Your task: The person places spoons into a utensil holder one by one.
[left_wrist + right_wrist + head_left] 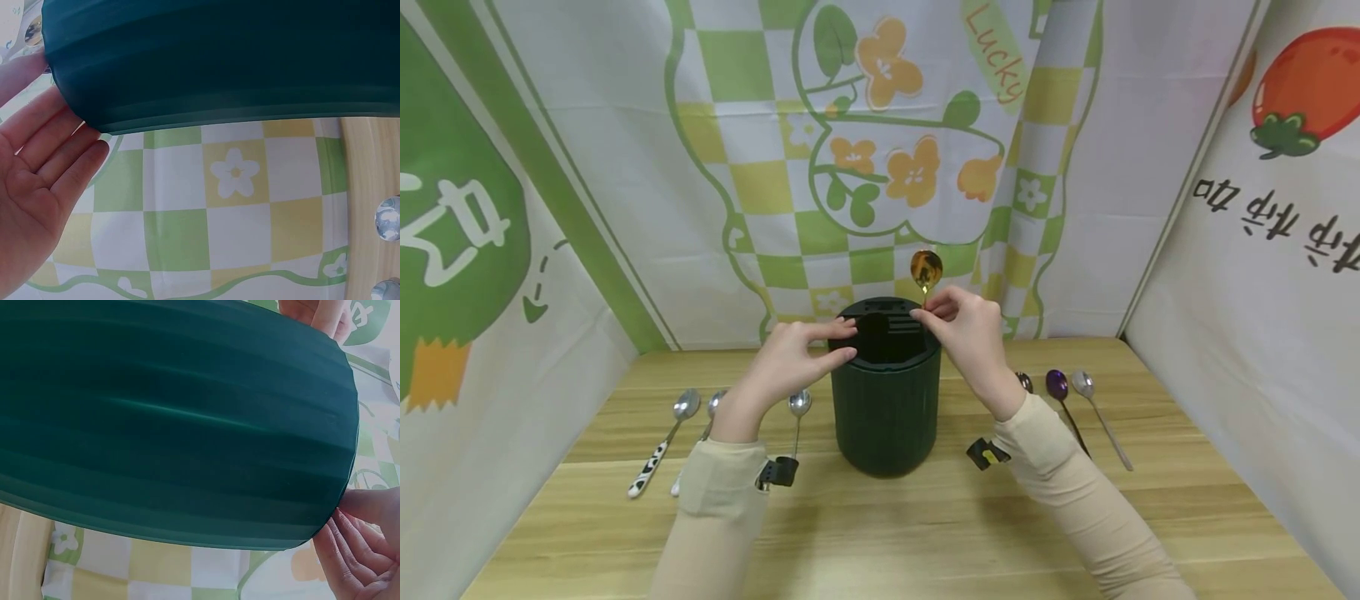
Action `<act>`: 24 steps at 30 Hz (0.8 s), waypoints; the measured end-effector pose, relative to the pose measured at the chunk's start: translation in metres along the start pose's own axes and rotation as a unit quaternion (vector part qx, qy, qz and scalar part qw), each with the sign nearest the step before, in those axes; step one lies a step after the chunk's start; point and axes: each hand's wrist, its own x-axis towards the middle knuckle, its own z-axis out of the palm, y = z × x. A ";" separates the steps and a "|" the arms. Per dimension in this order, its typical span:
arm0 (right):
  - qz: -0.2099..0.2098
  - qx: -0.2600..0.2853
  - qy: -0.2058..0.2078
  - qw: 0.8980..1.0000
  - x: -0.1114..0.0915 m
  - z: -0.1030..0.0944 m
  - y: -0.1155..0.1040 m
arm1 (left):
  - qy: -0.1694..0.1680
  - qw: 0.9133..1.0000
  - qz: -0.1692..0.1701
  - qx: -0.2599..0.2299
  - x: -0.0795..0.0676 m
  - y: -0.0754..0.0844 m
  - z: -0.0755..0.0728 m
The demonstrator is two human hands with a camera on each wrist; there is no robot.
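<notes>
A dark green ribbed utensil holder (886, 421) stands upright on the table, with a black slotted top. My right hand (967, 331) pinches a gold spoon (927, 268) at the holder's right rim. The spoon's bowl points up, and its lower handle is hidden behind the fingers and rim. On the opposite side, my left hand (786, 358) rests at the rim, its fingers reaching over the opening. In the left wrist view, the straight fingers (81, 164) lie against the holder's edge. The right wrist view shows the right fingers (350, 550) close at the rim.
Left of the holder lie a spoon with a cow-spotted handle (658, 454), a second spoon (716, 403) partly behind the wrist, and a silver spoon (800, 405). To the right lie a dark spoon (1024, 382), a purple spoon (1057, 385) and another silver spoon (1084, 384). Patterned cloth (748, 187) hangs behind.
</notes>
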 end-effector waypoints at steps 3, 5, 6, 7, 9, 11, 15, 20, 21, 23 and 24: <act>0.000 0.001 -0.004 1.000 -0.001 0.000 0.000 | 0.000 1.000 -0.002 0.001 0.000 0.000 0.000; 0.000 0.003 -0.006 1.000 -0.001 0.000 0.000 | 0.000 1.000 -0.002 0.001 0.000 0.000 0.000; 0.001 0.003 -0.007 1.000 -0.001 0.000 0.001 | 0.000 1.000 -0.001 0.001 0.000 0.000 0.000; 0.001 0.003 -0.007 1.000 -0.001 0.000 0.001 | 0.000 1.000 0.000 0.000 0.000 0.000 0.000; 0.000 0.004 -0.008 1.000 -0.002 0.000 0.001 | 0.000 1.000 0.001 0.000 0.000 0.000 0.000; 0.000 0.005 -0.010 1.000 -0.002 0.000 0.001 | 0.001 1.000 0.001 0.001 0.000 0.000 0.000; 0.004 0.006 -0.019 1.000 -0.002 -0.002 0.002 | 0.003 1.000 0.002 0.003 0.000 0.000 0.000; 0.008 0.006 -0.019 1.000 -0.006 -0.009 0.006 | 0.002 1.000 0.004 0.009 0.000 -0.001 0.001; 0.006 0.004 -0.015 1.000 -0.007 -0.010 0.008 | 0.002 1.000 0.004 0.010 0.000 -0.001 0.001; 0.005 0.002 -0.008 1.000 -0.008 -0.013 0.011 | 0.003 1.000 0.003 0.009 0.000 -0.001 0.001; 0.004 0.000 -0.004 1.000 -0.008 -0.014 0.013 | 0.004 1.000 0.003 0.009 0.000 -0.001 0.001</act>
